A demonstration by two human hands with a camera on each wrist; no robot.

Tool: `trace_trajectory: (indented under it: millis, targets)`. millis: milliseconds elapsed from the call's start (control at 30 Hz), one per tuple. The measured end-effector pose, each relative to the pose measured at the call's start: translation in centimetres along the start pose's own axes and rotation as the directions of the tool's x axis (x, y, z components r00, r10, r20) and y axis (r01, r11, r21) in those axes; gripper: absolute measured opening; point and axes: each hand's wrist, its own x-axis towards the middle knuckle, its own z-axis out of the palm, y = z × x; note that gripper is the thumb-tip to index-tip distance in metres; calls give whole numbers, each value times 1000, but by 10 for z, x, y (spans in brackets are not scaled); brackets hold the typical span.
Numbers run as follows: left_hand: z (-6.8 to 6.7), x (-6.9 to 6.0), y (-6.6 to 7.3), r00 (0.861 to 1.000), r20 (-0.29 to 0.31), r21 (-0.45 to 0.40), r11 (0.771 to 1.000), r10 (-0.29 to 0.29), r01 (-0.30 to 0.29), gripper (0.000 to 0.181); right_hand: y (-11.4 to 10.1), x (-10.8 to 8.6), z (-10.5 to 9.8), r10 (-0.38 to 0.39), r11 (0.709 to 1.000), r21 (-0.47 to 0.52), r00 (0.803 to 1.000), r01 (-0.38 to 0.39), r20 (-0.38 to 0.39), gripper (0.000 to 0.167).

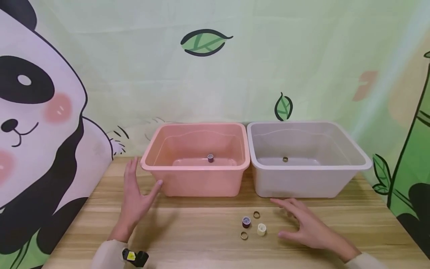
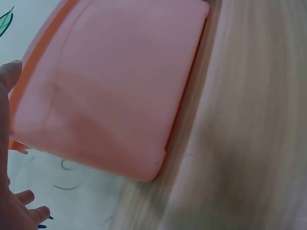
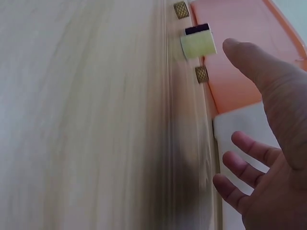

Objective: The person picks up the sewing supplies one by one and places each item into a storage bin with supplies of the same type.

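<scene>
Cream cylinder: it stands upright (image 1: 261, 229) on the bench (image 1: 201, 246), its long axis vertical, just left of the right thumb's tip and apart from it.
Nearer hand: the right hand (image 1: 308, 228); the left is well apart from the small pieces.
Right fingers: spread, thumb held away from the others, pinching nothing.
Left fingers: the left hand (image 1: 136, 201) is at the left end of the pink bin (image 1: 198, 183), thumb spread from the fingers; whether the thumb touches the bin I cannot tell.
Dark cylinder: upright (image 1: 246, 222), left of the cream one and slightly farther back.
Gold rings: the far ring (image 1: 256, 217) is behind the cylinders, the near ring (image 1: 244, 238) in front of the dark one; both seem to lie flat.
Bins: pink left, grey bin (image 1: 302, 183) right, behind the pieces; the pink holds another dark cylinder (image 1: 210, 158), the grey another ring (image 1: 285, 159).
In the way: nothing visible between right thumb and cream cylinder; the bins' front walls rise behind the pieces.
</scene>
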Motion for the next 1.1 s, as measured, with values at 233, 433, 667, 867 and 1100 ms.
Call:
trace_trajectory:
  millis: [233, 433, 667, 867, 1100]
  targets:
    - [2, 17, -1, 996, 58, -85, 994, -66, 70, 96, -7, 9, 11, -32, 998, 53, 998, 29, 48, 74]
    - [4, 27, -1, 985, 113, -189, 971, -127, 147, 91, -9, 14, 18, -44, 997, 68, 997, 39, 70, 61]
    - [2, 34, -2, 972, 179, -272, 942, -150, 195, 84, -11, 21, 23, -51, 995, 87, 993, 42, 105, 47]
    - [1, 36, -2, 968, 211, -289, 937, -137, 196, 76, -11, 27, 27, -104, 991, 101, 989, 93, 110, 36]
    - [2, 36, -3, 958, 242, -355, 904, -156, 237, 76, -10, 30, 30, -137, 988, 86, 985, 129, 104, 31]
